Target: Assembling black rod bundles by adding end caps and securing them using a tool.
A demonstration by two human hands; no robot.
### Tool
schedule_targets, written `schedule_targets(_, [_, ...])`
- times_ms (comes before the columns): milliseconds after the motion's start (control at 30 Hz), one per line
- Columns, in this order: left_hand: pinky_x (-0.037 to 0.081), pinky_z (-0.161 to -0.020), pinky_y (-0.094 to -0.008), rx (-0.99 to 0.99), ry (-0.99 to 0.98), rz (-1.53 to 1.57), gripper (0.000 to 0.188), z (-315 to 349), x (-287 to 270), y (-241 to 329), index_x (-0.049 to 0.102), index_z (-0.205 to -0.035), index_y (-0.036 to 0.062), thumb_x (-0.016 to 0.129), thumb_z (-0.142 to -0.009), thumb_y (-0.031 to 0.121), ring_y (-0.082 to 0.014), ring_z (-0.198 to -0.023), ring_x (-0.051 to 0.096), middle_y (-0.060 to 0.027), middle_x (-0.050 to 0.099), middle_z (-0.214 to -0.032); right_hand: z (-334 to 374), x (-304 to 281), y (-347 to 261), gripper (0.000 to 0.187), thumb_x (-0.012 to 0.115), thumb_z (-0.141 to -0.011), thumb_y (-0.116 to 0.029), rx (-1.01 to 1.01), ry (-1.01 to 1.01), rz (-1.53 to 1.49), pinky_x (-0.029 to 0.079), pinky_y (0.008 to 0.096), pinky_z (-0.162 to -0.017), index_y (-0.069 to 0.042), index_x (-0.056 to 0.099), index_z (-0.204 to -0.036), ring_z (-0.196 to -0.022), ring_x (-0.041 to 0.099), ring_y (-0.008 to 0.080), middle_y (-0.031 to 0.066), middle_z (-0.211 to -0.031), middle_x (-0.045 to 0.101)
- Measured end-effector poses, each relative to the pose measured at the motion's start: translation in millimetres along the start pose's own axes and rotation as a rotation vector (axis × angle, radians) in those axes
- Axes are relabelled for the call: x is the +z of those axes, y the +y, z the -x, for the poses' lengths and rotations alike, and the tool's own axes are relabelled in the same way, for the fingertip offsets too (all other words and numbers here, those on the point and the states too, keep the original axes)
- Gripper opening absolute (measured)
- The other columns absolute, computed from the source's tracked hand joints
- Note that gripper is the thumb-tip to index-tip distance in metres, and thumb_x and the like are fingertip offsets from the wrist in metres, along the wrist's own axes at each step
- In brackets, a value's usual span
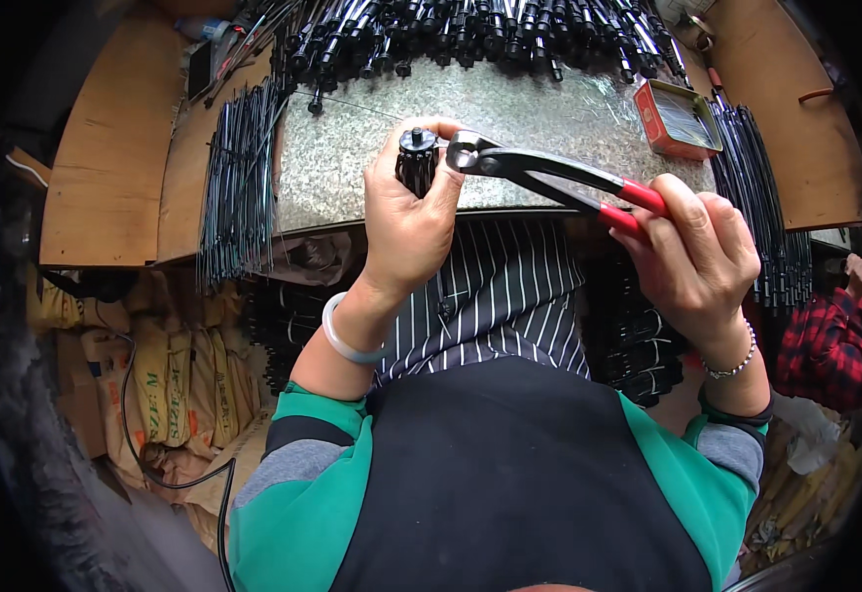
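My left hand (406, 222) is closed around the top of a black umbrella frame (417, 158), with the round crown and its short stub showing above my fingers. The rest of the frame is mostly hidden by my hand. Gripped by its red handles in my right hand (697, 252) is a pair of end-cutting pincers (559, 178). The dark metal jaws lie beside the crown, right by my left thumb and forefinger. Whether the jaws bite on a wire, I cannot make out.
Black umbrella frames (470, 30) are heaped along the workbench's (342, 158) far side. Bundles of thin ribs (239, 187) hang at the left, and more dark ribs (761, 197) at the right. A red tin (678, 123) holds fine wires. Another person's plaid sleeve (830, 345) shows at right.
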State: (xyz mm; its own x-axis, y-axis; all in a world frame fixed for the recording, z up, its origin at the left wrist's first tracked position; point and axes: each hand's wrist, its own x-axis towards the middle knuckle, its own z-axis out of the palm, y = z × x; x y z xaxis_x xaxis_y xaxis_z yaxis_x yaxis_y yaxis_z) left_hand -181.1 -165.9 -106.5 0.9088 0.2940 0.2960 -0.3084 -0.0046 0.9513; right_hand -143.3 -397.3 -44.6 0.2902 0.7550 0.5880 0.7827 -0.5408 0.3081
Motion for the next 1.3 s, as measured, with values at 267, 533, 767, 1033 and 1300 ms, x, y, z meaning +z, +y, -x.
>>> schedule_targets(267, [0.034,-0.054,-0.0161,0.05,-0.088,0.008,0.016,6.2,0.5,8.4,0.057,-0.099,-0.0035,0.054,-0.085,0.004,-0.0013,-0.061,0.045,0.0017,0.054,-0.071,22.4,7.8,-9.1,0.033,0.07,-0.074,-0.008,0.786,-1.104,-2.164,0.041,0.0244,-0.036,0.001,0.044,-0.093,-0.041,0.052,0.0112,0.0064,-0.053,0.053])
schedule_targets(533, [0.026,-0.049,-0.0164,-0.005,-0.115,-0.033,0.023,7.4,-3.8,4.0,0.056,-0.1,-0.008,0.055,-0.086,0.01,-0.0007,-0.056,0.037,0.0039,0.046,-0.067,23.1,22.7,-20.3,0.045,0.068,-0.071,0.0,0.126,-0.143,-0.723,0.047,0.0244,-0.056,0.005,0.045,-0.109,-0.066,0.059,0.0132,0.0079,-0.074,0.058])
schedule_targets(767, [0.026,-0.049,-0.0164,0.078,-0.169,0.001,0.025,6.5,-3.7,-4.1,0.055,-0.101,-0.0081,0.055,-0.085,0.011,-0.0022,-0.056,0.037,0.0038,0.044,-0.067,18.1,6.8,-25.0,0.055,0.07,-0.069,-0.001,0.55,-0.623,-1.307,0.046,0.0276,-0.054,0.006,0.041,-0.116,-0.065,0.057,0.0128,0.0074,-0.074,0.057])
schedule_targets(1033, [0.04,-0.059,-0.0172,0.009,-0.169,0.092,0.014,9.5,-0.1,-2.9,0.061,-0.095,-0.0019,0.057,-0.083,0.005,-0.0033,-0.065,0.048,0.0005,0.056,-0.072,16.8,15.4,-19.4,0.057,0.071,-0.071,-0.008,0.564,-0.986,-1.657,0.043,0.0221,-0.056,0.004,0.041,-0.118,-0.069,0.057,0.0073,0.0026,-0.076,0.058])
schedule_targets(1300, [0.037,-0.056,-0.0164,-0.064,-0.131,0.045,0.012,10.1,6.7,2.3,0.06,-0.095,-0.0019,0.055,-0.085,0.004,-0.0014,-0.063,0.046,0.003,0.054,-0.069,29.8,28.5,-22.6,0.056,0.053,-0.08,-0.004,0.248,-0.51,-1.06,0.044,0.0341,-0.08,0.003,0.034,-0.132,-0.089,0.055,0.0327,0.0196,-0.103,0.052])
